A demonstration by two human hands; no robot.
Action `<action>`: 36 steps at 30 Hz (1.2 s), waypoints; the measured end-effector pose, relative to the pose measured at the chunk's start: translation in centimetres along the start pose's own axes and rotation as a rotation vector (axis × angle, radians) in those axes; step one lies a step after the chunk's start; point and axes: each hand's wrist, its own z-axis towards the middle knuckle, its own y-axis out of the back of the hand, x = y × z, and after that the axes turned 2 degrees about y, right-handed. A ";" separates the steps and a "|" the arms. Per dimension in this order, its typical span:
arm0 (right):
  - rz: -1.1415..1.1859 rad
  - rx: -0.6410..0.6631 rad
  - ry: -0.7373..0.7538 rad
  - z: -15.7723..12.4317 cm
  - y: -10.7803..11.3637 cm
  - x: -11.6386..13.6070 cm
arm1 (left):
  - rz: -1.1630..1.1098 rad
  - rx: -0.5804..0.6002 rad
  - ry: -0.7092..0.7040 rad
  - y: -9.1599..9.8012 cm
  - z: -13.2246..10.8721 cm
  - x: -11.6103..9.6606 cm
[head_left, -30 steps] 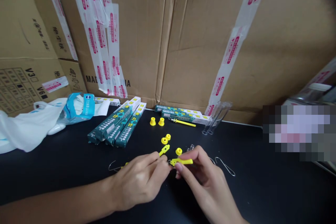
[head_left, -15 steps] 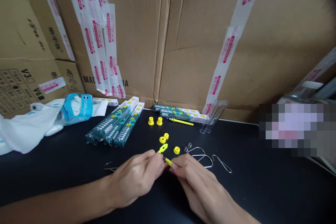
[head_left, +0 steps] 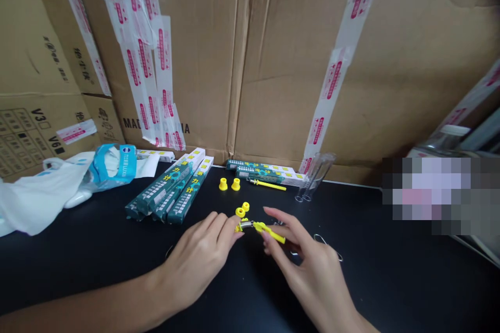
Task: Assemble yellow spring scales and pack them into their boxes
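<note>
My left hand (head_left: 199,257) is closed in a pinch on a small metal spring (head_left: 246,225), with a yellow plastic piece partly hidden at the fingertips. The spring's right end meets the head of a yellow plastic rod (head_left: 275,234); whether it is hooked on, I cannot tell. Thumb and fingers of my right hand (head_left: 312,265) hold that rod, which slants down to the right. Just beyond my hands lie a yellow ring-shaped cap (head_left: 240,212) and a smaller one (head_left: 246,206). Bent wire hooks (head_left: 330,250) are partly covered by my right hand.
Two yellow caps (head_left: 235,184) stand farther back, beside a yellow rod with a spring (head_left: 269,185). Green and white boxes (head_left: 189,190) lie at left, others (head_left: 269,173) along the cardboard wall (head_left: 195,62). Clear tubes (head_left: 314,179) stand right of them. A plastic bag (head_left: 47,187) lies far left.
My right hand has moved slightly right and its fingers have opened out around the yellow rod. The spring now shows stretched between both hands. The view has shifted a little.
</note>
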 end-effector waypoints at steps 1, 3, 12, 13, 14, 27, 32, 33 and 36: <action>-0.014 0.012 0.019 -0.2 -0.2 -0.1 | 0.039 -0.026 -0.005 0.1 0.1 0.0; -0.064 0.056 0.080 -0.5 -0.4 -0.1 | 0.100 -0.086 -0.007 0.2 0.3 -0.2; -0.112 0.183 0.109 -1.2 -0.5 0.6 | 0.186 0.088 -0.099 0.4 -0.2 -0.2; -0.110 0.184 0.121 -1.3 -0.6 0.7 | 0.181 0.093 -0.098 0.5 -0.2 -0.3; -0.108 0.182 0.135 -1.4 -0.7 0.8 | 0.168 0.094 -0.090 0.5 -0.1 -0.4; -0.147 0.170 0.380 -1.6 -1.1 1.0 | -0.158 0.005 0.022 0.5 0.0 -0.5; 0.164 0.206 0.011 -1.4 -0.8 1.3 | -0.238 0.008 0.055 0.5 0.0 -0.4; 0.245 0.227 -0.085 -1.2 -0.7 1.4 | -0.258 0.014 0.060 0.6 0.0 -0.3; 0.416 0.271 -0.264 -0.6 -0.8 1.4 | -0.290 0.020 0.061 0.5 0.1 -0.2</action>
